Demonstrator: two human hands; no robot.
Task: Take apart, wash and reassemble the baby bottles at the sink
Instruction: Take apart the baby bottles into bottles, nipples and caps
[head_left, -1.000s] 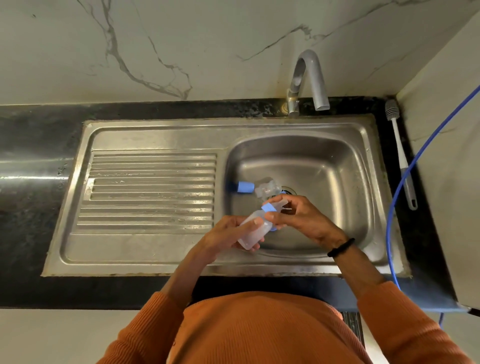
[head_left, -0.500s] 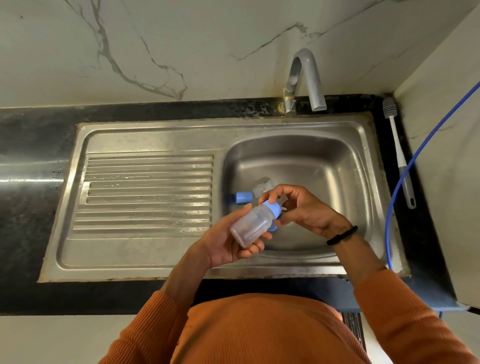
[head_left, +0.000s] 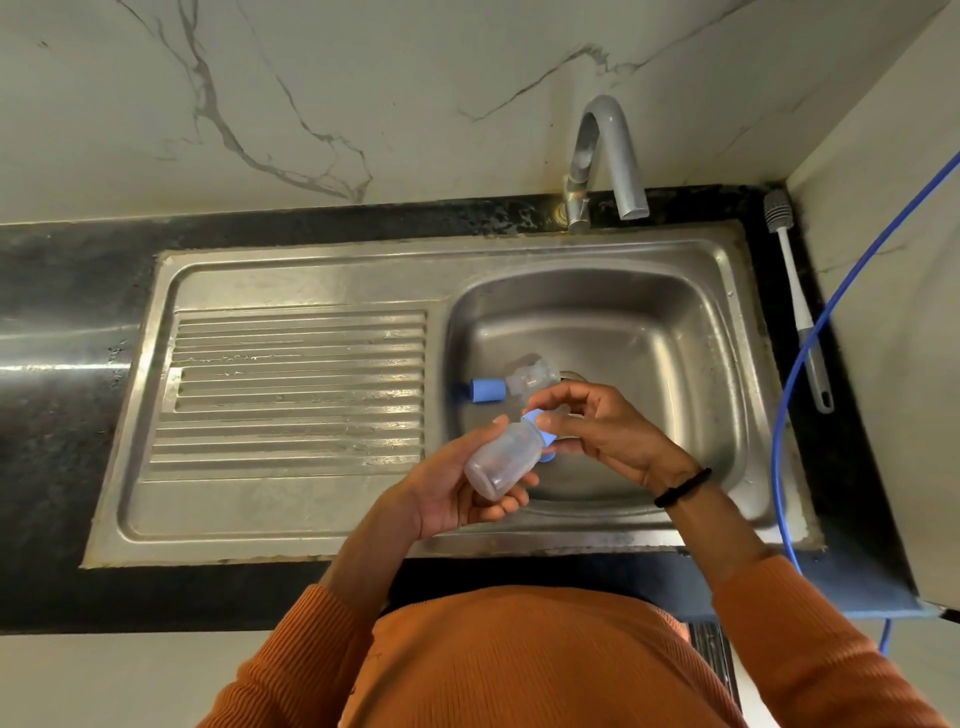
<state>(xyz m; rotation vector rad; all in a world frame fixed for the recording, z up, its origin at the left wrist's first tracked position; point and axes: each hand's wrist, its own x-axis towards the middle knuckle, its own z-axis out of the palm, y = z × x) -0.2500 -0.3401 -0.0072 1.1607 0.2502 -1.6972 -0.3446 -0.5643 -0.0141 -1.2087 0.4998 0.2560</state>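
Left hand (head_left: 457, 493) wraps the clear bottle (head_left: 501, 457) over the sink (head_left: 311, 270) front, base toward the person; right hand (head_left: 597, 436) pinches its blue collar (head_left: 540, 431). Judged light, stiff, slick if wet: grip the body, twist at the collar. Beyond, a second bottle (head_left: 530, 375) with blue cap (head_left: 488, 391) lies in the basin; brush (head_left: 795, 301) on the bench.

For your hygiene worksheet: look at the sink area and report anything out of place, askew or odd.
One thing: a second bottle with a blue collar lies on its side on the basin floor by the drain instead of standing. The bottle brush lies flat on the counter, untouched. No spill or damage shows.
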